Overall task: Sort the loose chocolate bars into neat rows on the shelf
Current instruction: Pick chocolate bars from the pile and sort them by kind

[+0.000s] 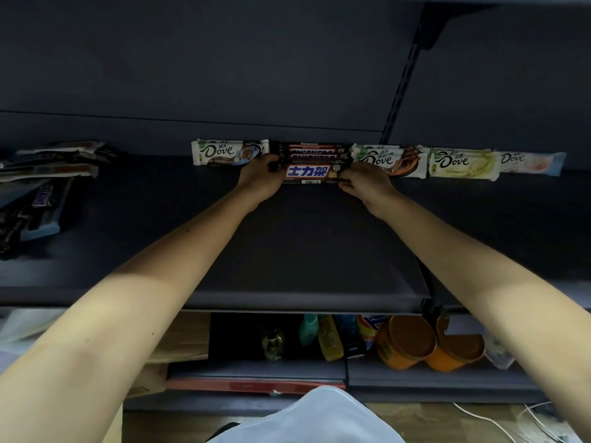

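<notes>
Head view: your left grip (260, 179) is curled round the left end of a dark chocolate bar (311, 174) with blue and white lettering. Your right grip (367, 183) pinches its right end, so you hold that one bar between the two. The bar lies crosswise at the back of the dark shelf (303, 251), just in front of a short row of dark bars (311, 151) of the same kind, all set side by side and parallel to it. To the left of that row sits a white bar (228, 151) with a blue picture, its end close to your left grip. To the right come more white bars: a brown-printed pair (391, 161) overlapping each other, then a green bar (463, 164), then a pink bar (531, 163), all lined up along the back. Far left on the same shelf, well apart from your arms, a loose pile (41, 187) of wrapped bars lies at mixed angles. On the lower shelf under the front edge stand two orange tubs (406, 340), tilted, beside several bottles (329, 340). A white cable (511, 423) trails over the floor at lower right.
</notes>
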Tool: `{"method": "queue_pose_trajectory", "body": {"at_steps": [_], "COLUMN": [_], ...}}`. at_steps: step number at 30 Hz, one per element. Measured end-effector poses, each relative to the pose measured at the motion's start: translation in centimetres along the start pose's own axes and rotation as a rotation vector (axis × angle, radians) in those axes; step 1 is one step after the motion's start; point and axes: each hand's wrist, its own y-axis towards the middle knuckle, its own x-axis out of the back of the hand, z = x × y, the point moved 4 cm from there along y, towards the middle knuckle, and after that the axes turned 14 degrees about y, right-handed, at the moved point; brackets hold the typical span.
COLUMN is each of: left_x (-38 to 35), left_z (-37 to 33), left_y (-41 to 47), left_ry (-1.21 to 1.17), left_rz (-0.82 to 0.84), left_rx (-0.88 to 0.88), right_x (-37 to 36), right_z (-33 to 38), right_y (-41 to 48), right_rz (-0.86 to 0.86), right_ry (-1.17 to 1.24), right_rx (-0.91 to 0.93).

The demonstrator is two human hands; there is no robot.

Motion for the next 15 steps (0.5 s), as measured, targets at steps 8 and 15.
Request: {"method": "queue_pose_trajectory", "body": {"at_steps": [8,15], "left_x": [0.3,2.0], "left_z": [0.8,3.5], "left_y": [-0.8,-2.1], "left_ry": [-0.085,-0.149], "left_rz": [-0.012,-0.056], "left_rx": [-0.029,-0.005], "right_x": [-0.9,-5.5], "right_z": [0.6,-0.4], "right_y": [-1.7,-3.0], "right_rz": [-0.065,0.16], "right_ry": [-0.092,-0.205], "right_rx": [0.284,0.22]}}
